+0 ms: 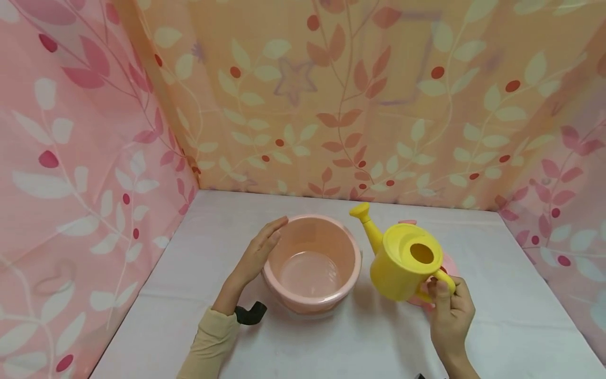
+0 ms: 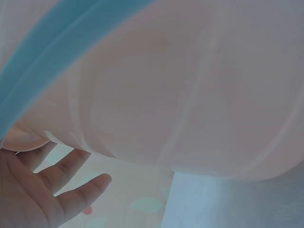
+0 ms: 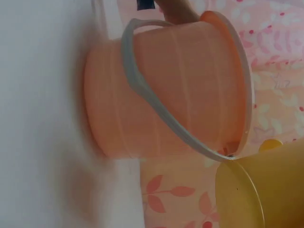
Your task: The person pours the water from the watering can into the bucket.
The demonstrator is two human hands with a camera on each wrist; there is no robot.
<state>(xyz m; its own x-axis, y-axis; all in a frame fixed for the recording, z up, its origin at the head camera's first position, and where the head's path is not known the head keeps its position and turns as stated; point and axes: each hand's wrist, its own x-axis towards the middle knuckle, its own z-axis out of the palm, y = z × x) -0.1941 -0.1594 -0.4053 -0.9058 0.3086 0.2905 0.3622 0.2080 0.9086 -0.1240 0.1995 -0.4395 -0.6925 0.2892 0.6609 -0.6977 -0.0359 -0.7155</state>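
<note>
A pale pink bucket (image 1: 326,237) stands upright on the white-covered table, with nothing visible inside. My left hand (image 1: 258,250) lies along its left side, fingers extended near the rim. In the left wrist view these fingers are spread beside the bucket wall (image 2: 142,104). The bucket's grey-blue handle (image 3: 161,111) hangs down its side in the right wrist view. My right hand (image 1: 450,310) grips a yellow watering can (image 1: 397,268) by its handle. The can is held right of the bucket, its spout (image 1: 371,231) pointing up and left past the bucket's rim.
Behind the watering can lies a pink object (image 1: 450,263), mostly hidden by the can and my right hand. A dark band (image 1: 251,313) sticks out from my left wrist. Floral cloth (image 1: 331,105) walls enclose the table at the back and both sides.
</note>
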